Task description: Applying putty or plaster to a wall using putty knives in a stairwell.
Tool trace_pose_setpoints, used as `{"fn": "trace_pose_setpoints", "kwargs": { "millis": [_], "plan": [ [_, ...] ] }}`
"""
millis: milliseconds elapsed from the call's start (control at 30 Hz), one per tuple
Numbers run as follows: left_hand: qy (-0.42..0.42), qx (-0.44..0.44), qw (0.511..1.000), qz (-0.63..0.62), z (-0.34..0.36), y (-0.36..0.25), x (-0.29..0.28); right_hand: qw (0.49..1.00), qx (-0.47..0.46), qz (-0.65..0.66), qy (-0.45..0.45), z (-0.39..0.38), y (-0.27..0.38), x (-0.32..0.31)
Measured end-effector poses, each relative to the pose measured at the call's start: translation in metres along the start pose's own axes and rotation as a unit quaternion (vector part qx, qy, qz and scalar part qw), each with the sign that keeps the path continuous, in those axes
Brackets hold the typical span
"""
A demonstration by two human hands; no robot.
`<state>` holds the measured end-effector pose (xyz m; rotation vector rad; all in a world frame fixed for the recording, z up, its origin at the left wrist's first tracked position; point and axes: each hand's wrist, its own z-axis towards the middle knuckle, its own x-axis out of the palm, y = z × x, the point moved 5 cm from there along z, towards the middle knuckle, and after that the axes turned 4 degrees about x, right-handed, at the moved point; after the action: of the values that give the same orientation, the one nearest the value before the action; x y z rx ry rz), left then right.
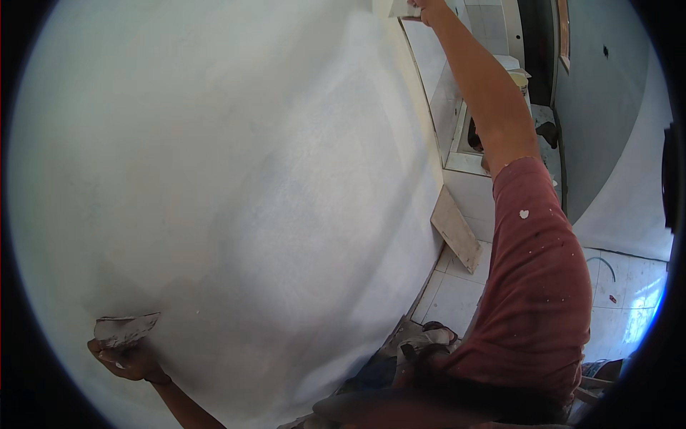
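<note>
A broad wall point(300, 186) with a whitish, patchy coat fills most of the view. Low on the left, my left hand point(132, 361) is closed around a putty-smeared flat blade point(125, 330), held close to the wall. Its long edge is crusted with putty. My right arm, in a red sleeve with white spots, reaches far up. At the top edge my right hand point(429, 10) grips a pale flat scraper point(397, 8) at the wall's right border. The picture's edge cuts off part of that hand and scraper.
A wooden board point(456, 230) leans at the wall's foot on the tiled floor point(451, 297). Beyond my right arm are a tiled counter point(468, 163) with a sink, a bucket point(519, 82) and a doorway point(537, 50). A grey wall point(600, 107) stands on the right.
</note>
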<state>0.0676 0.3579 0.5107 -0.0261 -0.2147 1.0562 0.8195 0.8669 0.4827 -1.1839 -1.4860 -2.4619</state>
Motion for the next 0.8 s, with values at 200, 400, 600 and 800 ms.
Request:
{"fn": "trace_pose_setpoints", "kwargs": {
  "millis": [200,400,600,800],
  "plan": [
    [-0.003,-0.004,1.000,-0.012,0.001,0.009,-0.008,0.980,-0.098,-0.163,0.052,0.015,-0.013,0.017],
    [-0.032,-0.047,0.997,-0.051,0.001,0.020,-0.017,0.868,-0.199,-0.454,-0.036,0.037,-0.005,0.029],
    [0.028,-0.040,0.996,-0.071,0.011,0.048,-0.041,0.794,-0.290,-0.528,-0.082,-0.018,-0.034,0.057],
    [-0.038,-0.055,0.996,-0.063,0.002,0.037,-0.034,0.780,-0.393,-0.485,0.035,-0.117,-0.060,0.032]
  ]
}}
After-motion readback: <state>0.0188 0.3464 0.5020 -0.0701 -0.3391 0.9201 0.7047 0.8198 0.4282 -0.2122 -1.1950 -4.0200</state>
